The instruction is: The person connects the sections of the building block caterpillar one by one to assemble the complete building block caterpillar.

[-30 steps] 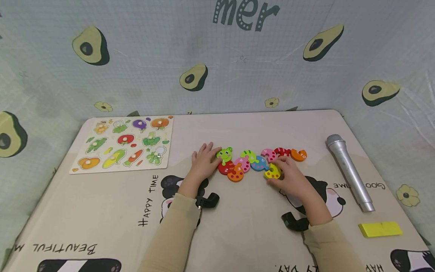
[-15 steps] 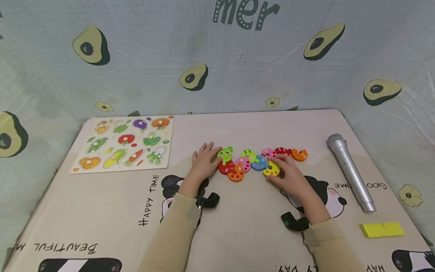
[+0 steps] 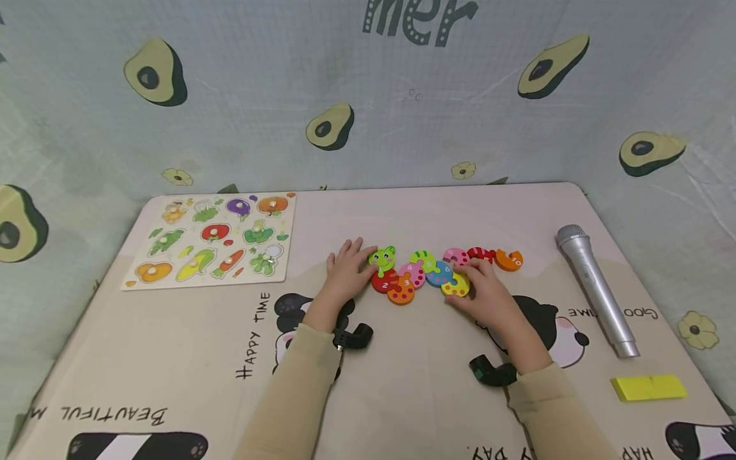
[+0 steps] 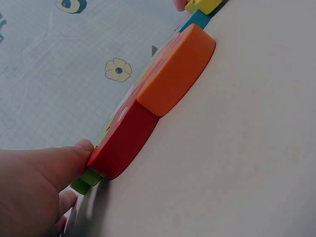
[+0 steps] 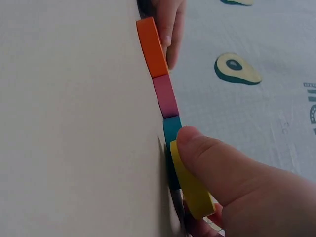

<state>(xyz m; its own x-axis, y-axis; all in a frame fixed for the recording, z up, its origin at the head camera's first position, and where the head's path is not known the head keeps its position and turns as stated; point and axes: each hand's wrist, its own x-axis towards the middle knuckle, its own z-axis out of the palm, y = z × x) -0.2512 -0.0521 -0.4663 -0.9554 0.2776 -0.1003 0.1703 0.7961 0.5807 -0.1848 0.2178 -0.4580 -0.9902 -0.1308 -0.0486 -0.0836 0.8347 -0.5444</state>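
Note:
Joined number puzzle pieces form a caterpillar on the table. Its green caterpillar head (image 3: 383,259) is at the left end, above a red piece (image 3: 384,282) and an orange piece (image 3: 401,291). My left hand (image 3: 346,275) rests beside the head; thumb and index finger touch the left end, the other fingers spread out. With my right hand (image 3: 485,294) I pinch a yellow puzzle piece (image 5: 191,185) between thumb and fingers, against the blue piece (image 3: 441,273). A pink piece (image 3: 455,256), partly behind my fingers, a dark red piece (image 3: 480,254) and another orange piece (image 3: 509,260) continue rightward.
A vegetable peg puzzle board (image 3: 209,243) lies at the back left. On the right are a silver microphone (image 3: 598,291) and a yellow block (image 3: 650,388). A printed cloth covers the table (image 3: 402,396), and an avocado-patterned sheet (image 3: 241,128) hangs behind.
My right hand has slid the yellow piece slightly left, closer against the blue piece. The left hand stays at the caterpillar's head. The head view has shifted a little.

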